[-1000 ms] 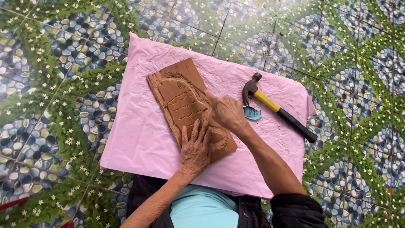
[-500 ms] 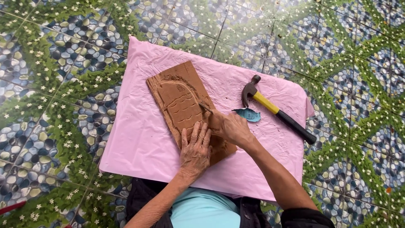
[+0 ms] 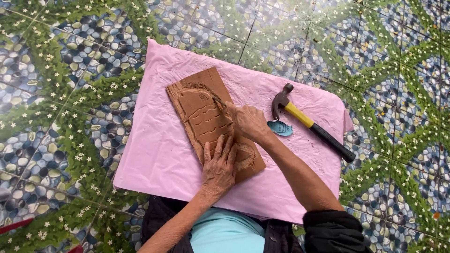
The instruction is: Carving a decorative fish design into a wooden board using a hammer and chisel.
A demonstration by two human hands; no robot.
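Carved wooden board [image 3: 213,124] lies on pink sheet [image 3: 154,154] spread over the tiled floor [image 3: 70,70]. Left hand [image 3: 219,166] flat, fingers spread, pressing the board's near end. Right hand [image 3: 248,122] clenched around a thin carving tool [image 3: 219,100], tip on the wood. Hammer [image 3: 309,122] lies just right of the board.
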